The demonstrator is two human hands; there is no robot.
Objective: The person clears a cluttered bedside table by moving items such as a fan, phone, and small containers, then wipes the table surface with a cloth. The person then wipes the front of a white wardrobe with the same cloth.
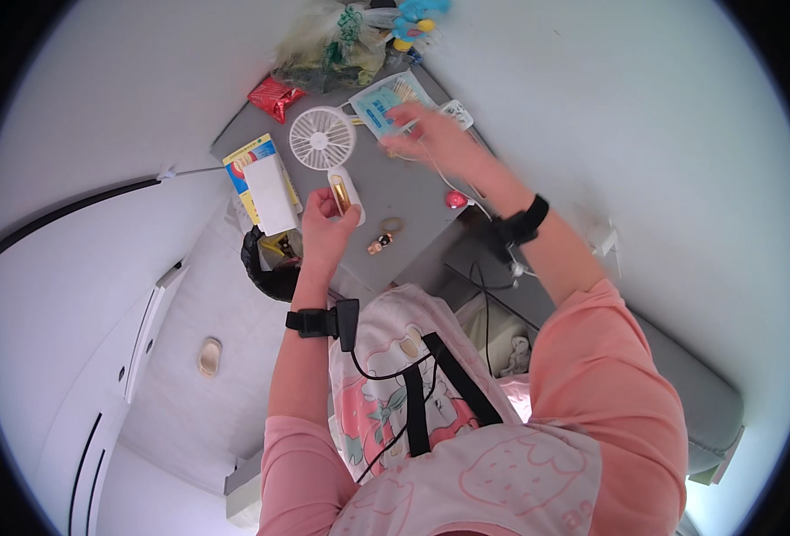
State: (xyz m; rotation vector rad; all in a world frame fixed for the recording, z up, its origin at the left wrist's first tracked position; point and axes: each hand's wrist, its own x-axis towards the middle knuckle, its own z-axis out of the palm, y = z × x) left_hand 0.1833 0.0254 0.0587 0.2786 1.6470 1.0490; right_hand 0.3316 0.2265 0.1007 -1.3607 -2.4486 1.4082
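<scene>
My left hand [330, 224] grips the handle of a small white fan [322, 138] with a round grille, over a grey tabletop [411, 194]. A gold strip shows on the handle. My right hand [428, 137], blurred, is raised over the table beside a clear pack of cotton swabs [406, 90] and a blue packet [377, 107]. Its fingers look bent; whether they hold anything I cannot tell. A white cable runs just below it. A small figurine charm [379, 244] with a ring lies near the table's front corner.
A white box [271, 195] rests on a yellow and blue box [247, 157] at the left. Behind are a red packet [275, 98] and a filled plastic bag [331, 53]. A black-lined bin [267, 271] stands below the left edge. A pink round object [456, 199] lies at the right.
</scene>
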